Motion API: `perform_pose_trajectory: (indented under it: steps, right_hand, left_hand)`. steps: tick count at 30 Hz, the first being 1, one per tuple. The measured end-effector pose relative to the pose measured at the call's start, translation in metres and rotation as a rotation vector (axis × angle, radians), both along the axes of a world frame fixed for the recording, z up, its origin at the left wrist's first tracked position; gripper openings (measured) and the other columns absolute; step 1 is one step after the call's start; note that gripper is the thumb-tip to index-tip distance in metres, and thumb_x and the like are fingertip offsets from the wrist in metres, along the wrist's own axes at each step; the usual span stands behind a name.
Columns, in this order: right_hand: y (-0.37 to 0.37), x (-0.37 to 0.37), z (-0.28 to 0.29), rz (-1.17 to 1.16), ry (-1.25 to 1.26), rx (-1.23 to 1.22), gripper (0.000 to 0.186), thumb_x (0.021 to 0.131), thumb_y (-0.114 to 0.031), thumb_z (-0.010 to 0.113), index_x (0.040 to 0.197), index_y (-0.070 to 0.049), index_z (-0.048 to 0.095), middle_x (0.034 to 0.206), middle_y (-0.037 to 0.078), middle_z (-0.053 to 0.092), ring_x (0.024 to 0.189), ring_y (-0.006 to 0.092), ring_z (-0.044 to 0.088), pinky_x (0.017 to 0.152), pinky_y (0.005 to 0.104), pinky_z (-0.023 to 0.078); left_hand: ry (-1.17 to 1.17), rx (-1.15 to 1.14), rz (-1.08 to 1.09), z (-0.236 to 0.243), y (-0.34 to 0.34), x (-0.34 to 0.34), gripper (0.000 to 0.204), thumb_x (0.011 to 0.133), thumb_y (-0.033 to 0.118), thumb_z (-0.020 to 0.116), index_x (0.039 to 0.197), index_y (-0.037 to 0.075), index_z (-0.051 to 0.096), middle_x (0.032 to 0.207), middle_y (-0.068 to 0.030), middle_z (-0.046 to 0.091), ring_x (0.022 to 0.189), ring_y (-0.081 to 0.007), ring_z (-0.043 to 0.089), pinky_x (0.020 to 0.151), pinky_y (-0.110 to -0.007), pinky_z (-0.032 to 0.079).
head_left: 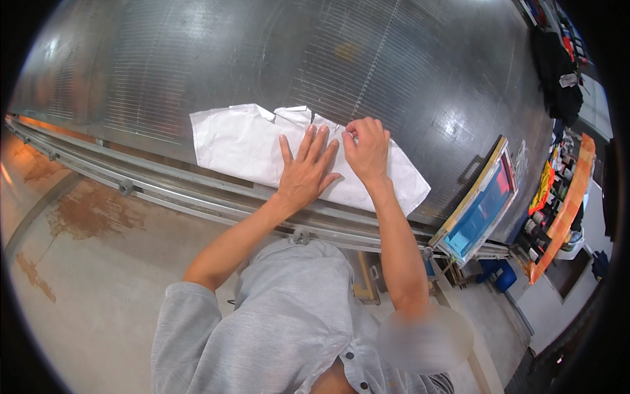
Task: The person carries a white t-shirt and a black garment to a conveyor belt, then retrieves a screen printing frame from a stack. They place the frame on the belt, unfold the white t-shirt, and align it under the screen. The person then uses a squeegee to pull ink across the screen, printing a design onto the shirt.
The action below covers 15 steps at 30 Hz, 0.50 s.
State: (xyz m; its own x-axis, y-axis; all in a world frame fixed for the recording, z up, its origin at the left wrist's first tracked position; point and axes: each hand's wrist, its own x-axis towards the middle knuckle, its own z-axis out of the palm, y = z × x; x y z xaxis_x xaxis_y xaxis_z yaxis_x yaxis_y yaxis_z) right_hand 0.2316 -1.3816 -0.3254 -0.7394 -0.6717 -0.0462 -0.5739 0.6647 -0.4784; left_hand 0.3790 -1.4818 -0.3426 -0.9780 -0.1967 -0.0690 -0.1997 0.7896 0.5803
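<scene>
A white piece of thin sheet, most likely cloth [236, 141], lies creased along the near edge of a long dark table. It has slanted ends, and its far edge is uneven, with small folds and a notch. My left hand [305, 164] rests flat on its middle with the fingers spread. Just to the right, my right hand [367, 150] is closed, thumb and fingertips pinched together at the far edge of the white piece. What sits between those fingertips is hidden or too small to name.
The dark table [262, 59] carries bands of fine parallel lines. A metal rail [164, 203] runs along its near side. At right, a framed screen with blue mesh [476, 217] leans over the rail. Beyond are an orange-stained board [564, 210], cluttered bottles and a blue container [499, 276].
</scene>
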Motion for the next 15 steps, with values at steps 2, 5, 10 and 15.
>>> perform_pose_trajectory:
  steps: [2, 5, 10, 15]
  right_hand:
    - [-0.001, 0.001, 0.000, -0.012, 0.031, -0.014, 0.010, 0.079, -0.010, 0.068, 0.089, -0.010, 0.064, 0.086, 0.003, 0.060, 0.089, 0.0245, 0.056, 0.079, 0.0403, 0.037]
    - [-0.002, 0.005, -0.004, -0.069, 0.021, -0.028, 0.010, 0.079, -0.010, 0.068, 0.089, -0.010, 0.065, 0.087, 0.003, 0.062, 0.089, 0.0241, 0.057, 0.080, 0.0401, 0.037]
    - [-0.003, 0.011, -0.005, -0.089, 0.060, -0.004, 0.009, 0.079, -0.011, 0.068, 0.088, -0.010, 0.067, 0.087, 0.003, 0.064, 0.088, 0.0233, 0.058, 0.083, 0.0401, 0.037]
    - [-0.003, 0.014, -0.007, -0.092, 0.059, -0.006, 0.009, 0.079, -0.012, 0.069, 0.088, -0.011, 0.067, 0.086, 0.002, 0.062, 0.087, 0.0229, 0.058, 0.084, 0.0405, 0.036]
  left_hand:
    - [0.004, 0.002, -0.001, 0.000, -0.001, 0.000, 0.072, 0.084, 0.046, 0.068, 0.144, 0.012, 0.048, 0.160, -0.0156, 0.026, 0.151, -0.0328, 0.016, 0.108, -0.074, 0.004]
    - [0.017, 0.007, 0.005, -0.001, 0.000, 0.000, 0.074, 0.081, 0.043, 0.072, 0.144, 0.014, 0.047, 0.160, -0.0151, 0.025, 0.151, -0.0328, 0.016, 0.109, -0.074, 0.003]
    - [0.010, 0.016, 0.005, -0.002, 0.000, 0.000, 0.075, 0.080, 0.041, 0.075, 0.144, 0.015, 0.047, 0.161, -0.0147, 0.024, 0.151, -0.0326, 0.015, 0.109, -0.074, 0.002]
    - [0.011, 0.019, 0.005, -0.002, 0.000, 0.001, 0.075, 0.080, 0.041, 0.075, 0.144, 0.015, 0.047, 0.161, -0.0143, 0.023, 0.151, -0.0325, 0.014, 0.109, -0.074, 0.002]
